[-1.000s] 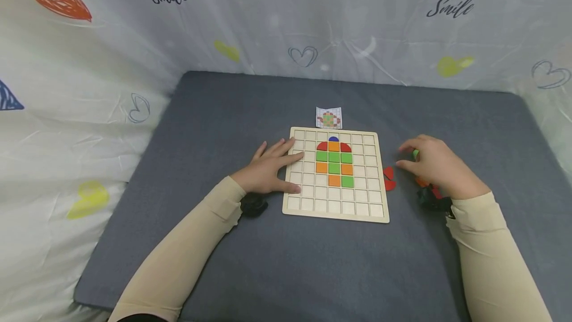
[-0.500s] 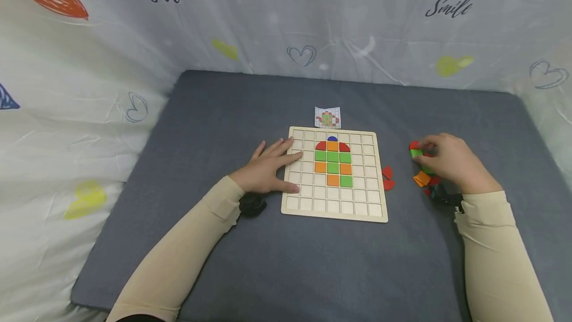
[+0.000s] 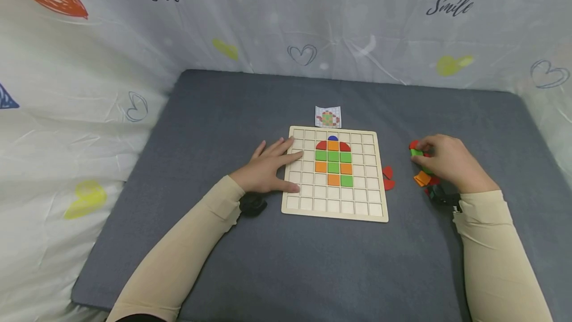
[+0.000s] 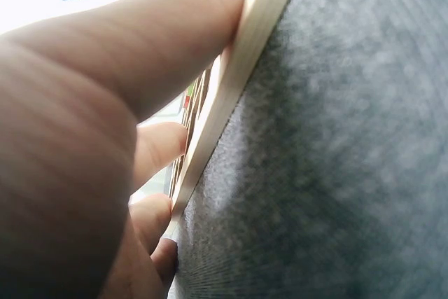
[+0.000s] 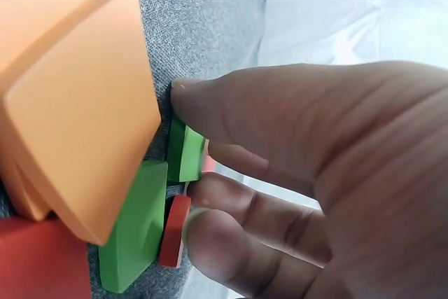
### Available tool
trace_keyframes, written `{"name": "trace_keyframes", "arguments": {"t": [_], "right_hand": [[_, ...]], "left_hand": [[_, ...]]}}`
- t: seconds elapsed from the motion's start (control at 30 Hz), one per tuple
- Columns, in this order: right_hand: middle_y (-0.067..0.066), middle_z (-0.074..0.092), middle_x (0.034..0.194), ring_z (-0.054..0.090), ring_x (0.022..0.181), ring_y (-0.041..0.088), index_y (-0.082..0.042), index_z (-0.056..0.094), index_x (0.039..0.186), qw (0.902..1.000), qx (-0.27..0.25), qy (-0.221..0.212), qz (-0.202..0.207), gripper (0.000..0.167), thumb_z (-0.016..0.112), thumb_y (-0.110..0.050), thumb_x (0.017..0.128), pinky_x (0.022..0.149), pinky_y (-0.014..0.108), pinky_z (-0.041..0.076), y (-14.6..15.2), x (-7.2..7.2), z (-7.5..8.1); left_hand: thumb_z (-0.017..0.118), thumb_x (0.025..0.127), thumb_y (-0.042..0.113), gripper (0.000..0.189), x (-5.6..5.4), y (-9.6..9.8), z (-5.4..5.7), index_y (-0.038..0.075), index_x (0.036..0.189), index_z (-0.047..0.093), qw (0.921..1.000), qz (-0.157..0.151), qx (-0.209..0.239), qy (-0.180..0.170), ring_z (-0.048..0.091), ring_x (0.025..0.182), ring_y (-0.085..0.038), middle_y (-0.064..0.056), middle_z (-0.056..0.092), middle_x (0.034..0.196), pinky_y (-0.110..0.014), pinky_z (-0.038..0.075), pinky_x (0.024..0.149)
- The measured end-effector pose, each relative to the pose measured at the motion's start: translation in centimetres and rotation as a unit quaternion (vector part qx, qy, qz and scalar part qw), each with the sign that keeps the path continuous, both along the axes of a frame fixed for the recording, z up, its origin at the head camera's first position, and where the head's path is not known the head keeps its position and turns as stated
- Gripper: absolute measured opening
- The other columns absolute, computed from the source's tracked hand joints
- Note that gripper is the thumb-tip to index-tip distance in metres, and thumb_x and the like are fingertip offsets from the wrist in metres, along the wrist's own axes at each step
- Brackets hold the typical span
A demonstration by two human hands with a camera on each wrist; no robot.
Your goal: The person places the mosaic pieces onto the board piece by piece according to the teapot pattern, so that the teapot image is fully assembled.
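My left hand (image 3: 267, 168) lies spread on the left edge of a wooden grid board (image 3: 313, 205), its fingertips and thumb touching the squares and rim. Coloured pieces sit in the board's cells: a blue half-round (image 3: 332, 138), red curved pieces (image 3: 321, 146), orange squares (image 3: 333, 180) and green squares (image 3: 333, 155). To the right of the board, my right hand (image 3: 447, 160) is at a small pile of pieces. Its thumb and fingers pinch a green block (image 5: 185, 152), seen in the right wrist view; the fingers hide part of it.
Near the right hand lie orange blocks (image 5: 84, 110), another green block (image 5: 133, 229) and red pieces (image 3: 414, 144). Two red pieces (image 3: 389, 184) rest beside the board's right edge. A small printed pattern card (image 3: 328, 117) stands behind the board. A patterned curtain (image 3: 268, 24) borders the grey table (image 3: 232, 113).
My right hand has moved to the right, away from the board, and its fingers have come round a green block in the pile. My left hand has stayed on the board.
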State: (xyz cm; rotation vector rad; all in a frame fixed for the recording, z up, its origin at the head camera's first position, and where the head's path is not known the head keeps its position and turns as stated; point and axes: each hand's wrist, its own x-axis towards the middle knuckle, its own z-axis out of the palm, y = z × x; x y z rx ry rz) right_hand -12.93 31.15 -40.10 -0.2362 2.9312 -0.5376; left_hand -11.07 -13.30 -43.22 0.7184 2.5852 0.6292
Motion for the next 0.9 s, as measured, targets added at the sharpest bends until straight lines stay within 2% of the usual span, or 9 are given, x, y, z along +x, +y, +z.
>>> {"name": "trace_keyframes", "arguments": {"t": [0.3,0.67,0.8,0.9], "right_hand": [[0.030,0.069,0.107,0.064,0.094,0.040,0.010,0.072,0.114,0.9999,-0.006,0.001,0.011,0.037,0.077,-0.020,0.094,0.082,0.060,0.053,-0.8,0.2,0.0],[0.028,0.069,0.112,0.064,0.101,0.041,0.007,0.074,0.114,0.9992,-0.004,-0.009,0.037,0.035,0.075,-0.023,0.095,0.086,0.061,0.052,-2.9,0.5,0.5],[0.023,0.070,0.113,0.063,0.099,0.035,0.002,0.076,0.115,0.9988,-0.020,-0.010,0.043,0.034,0.076,-0.025,0.095,0.083,0.054,0.052,-4.2,1.0,1.1],[0.018,0.070,0.110,0.061,0.092,0.029,-0.001,0.077,0.114,0.9981,-0.031,-0.003,0.053,0.031,0.077,-0.025,0.094,0.076,0.045,0.051,-5.3,1.5,1.6]], "left_hand": [[0.076,0.089,0.064,0.096,0.0,-0.1,0.0,0.030,0.167,0.033,1.0000,-0.005,0.003,0.000,-0.005,0.164,-0.020,0.004,0.000,0.178,-0.053,-0.015,0.128],[0.077,0.088,0.065,0.097,0.0,-0.1,0.0,0.032,0.167,0.032,1.0000,-0.003,-0.001,-0.001,-0.006,0.164,-0.019,0.004,0.000,0.178,-0.052,-0.016,0.128],[0.077,0.088,0.065,0.097,0.0,0.0,0.2,0.031,0.167,0.032,1.0000,-0.002,-0.001,-0.001,-0.006,0.164,-0.020,0.004,0.000,0.178,-0.052,-0.015,0.128],[0.077,0.088,0.065,0.097,0.0,0.0,0.3,0.031,0.167,0.032,1.0000,-0.001,0.001,-0.003,-0.006,0.164,-0.020,0.005,0.000,0.178,-0.052,-0.015,0.128]]}}
